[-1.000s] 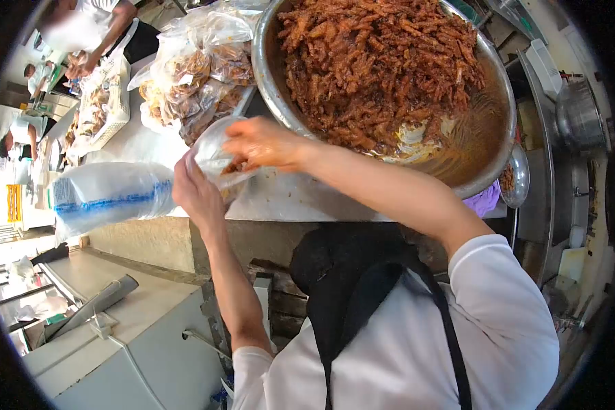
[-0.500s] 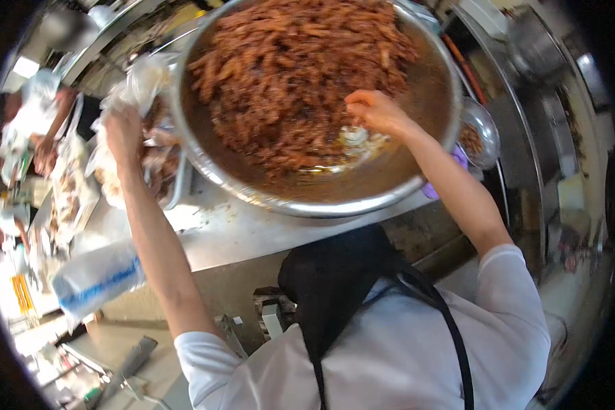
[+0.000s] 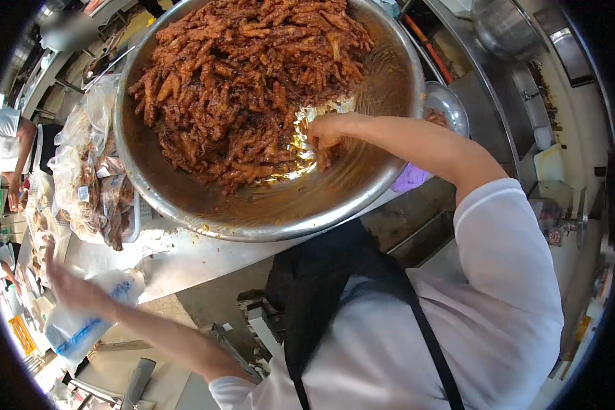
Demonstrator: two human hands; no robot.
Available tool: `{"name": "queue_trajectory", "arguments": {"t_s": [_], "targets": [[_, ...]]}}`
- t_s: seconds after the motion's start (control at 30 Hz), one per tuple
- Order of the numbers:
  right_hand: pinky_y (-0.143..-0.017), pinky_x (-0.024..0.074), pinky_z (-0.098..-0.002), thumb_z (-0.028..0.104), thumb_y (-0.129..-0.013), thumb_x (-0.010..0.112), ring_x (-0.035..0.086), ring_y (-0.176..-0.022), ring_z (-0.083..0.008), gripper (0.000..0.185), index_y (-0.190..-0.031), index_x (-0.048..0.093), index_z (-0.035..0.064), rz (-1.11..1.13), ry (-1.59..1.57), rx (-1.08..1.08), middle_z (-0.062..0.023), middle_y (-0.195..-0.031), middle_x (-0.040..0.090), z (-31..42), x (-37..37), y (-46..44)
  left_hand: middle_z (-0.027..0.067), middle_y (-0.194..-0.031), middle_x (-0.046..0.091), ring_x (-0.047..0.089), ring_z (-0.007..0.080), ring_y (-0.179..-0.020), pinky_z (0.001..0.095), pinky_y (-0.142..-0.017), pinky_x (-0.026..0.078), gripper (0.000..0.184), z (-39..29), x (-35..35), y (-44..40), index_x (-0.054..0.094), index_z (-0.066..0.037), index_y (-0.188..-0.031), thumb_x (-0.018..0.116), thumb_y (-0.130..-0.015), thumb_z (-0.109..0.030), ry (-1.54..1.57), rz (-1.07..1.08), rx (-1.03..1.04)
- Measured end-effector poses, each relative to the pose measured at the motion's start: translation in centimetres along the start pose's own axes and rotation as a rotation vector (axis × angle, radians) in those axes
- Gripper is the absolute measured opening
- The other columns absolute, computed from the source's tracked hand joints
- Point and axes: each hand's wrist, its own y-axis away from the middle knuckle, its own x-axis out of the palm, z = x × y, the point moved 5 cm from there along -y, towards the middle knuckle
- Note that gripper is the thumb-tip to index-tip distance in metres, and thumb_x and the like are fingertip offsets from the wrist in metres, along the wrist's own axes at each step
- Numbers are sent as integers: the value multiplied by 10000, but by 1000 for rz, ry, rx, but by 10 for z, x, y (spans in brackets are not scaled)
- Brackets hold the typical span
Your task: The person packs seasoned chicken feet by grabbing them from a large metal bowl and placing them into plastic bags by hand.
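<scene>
A large steel bowl (image 3: pixel 266 232) holds a heap of reddish-brown, sauce-coated chicken feet (image 3: pixel 246 89). Inside it, my right hand (image 3: pixel 329 133) is low against the inner wall at the near edge of the heap, its fingers curled closed. A reddish-brown bit shows beneath them, but I cannot make out what they hold. My left hand (image 3: pixel 78 292) is away from the bowl at the lower left, blurred, with fingers stretched out and nothing visible in them. Just below and behind it is a clear plastic bag (image 3: pixel 126 287) with blue print; whether they touch is unclear.
Plastic bags of brownish food (image 3: pixel 89 178) sit in a white basket (image 3: pixel 143 208) left of the bowl. A smaller metal bowl (image 3: pixel 451 102) stands at right beside purple material (image 3: pixel 410 179). Other people (image 3: pixel 10 143) are at the far left along the metal table (image 3: pixel 178 266).
My left hand has left the food bags and swung down and nearer, to the printed bag. My right hand has moved lower left within the view. The view has shifted, with the bowl farther left.
</scene>
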Motion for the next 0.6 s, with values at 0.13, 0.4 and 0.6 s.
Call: {"name": "queue_trajectory", "arguments": {"t_s": [0.13, 0.4, 0.6], "targets": [[-788, 521, -433, 39, -740, 597, 626, -943, -309, 452, -1189, 583, 89, -639, 190, -70, -187, -1085, 628, -14, -25, -18, 129, -1109, 637, 603, 317, -972, 416, -914, 448, 570, 34, -152, 20, 600, -44, -1167, 634, -820, -494, -929, -581, 188], [-753, 487, -473, 310, -842, 640, 615, -913, -365, 494, -1156, 492, -43, -572, -437, 349, -214, -978, 619, -19, -33, -20, 30, -1060, 678, 626, 188, -960, 293, -793, 498, 333, 153, -215, 22, 692, -130, -1076, 484, -957, -362, -1022, -77, 50], [-735, 484, -461, 312, -856, 634, 609, -842, -345, 444, -1113, 491, -22, -920, -352, 259, -193, -931, 615, -19, -51, -61, 53, -1015, 687, 649, 181, -876, 288, -809, 498, 366, 179, -280, -43, 658, -48, -1107, 470, -962, -326, -955, -145, 61]]}}
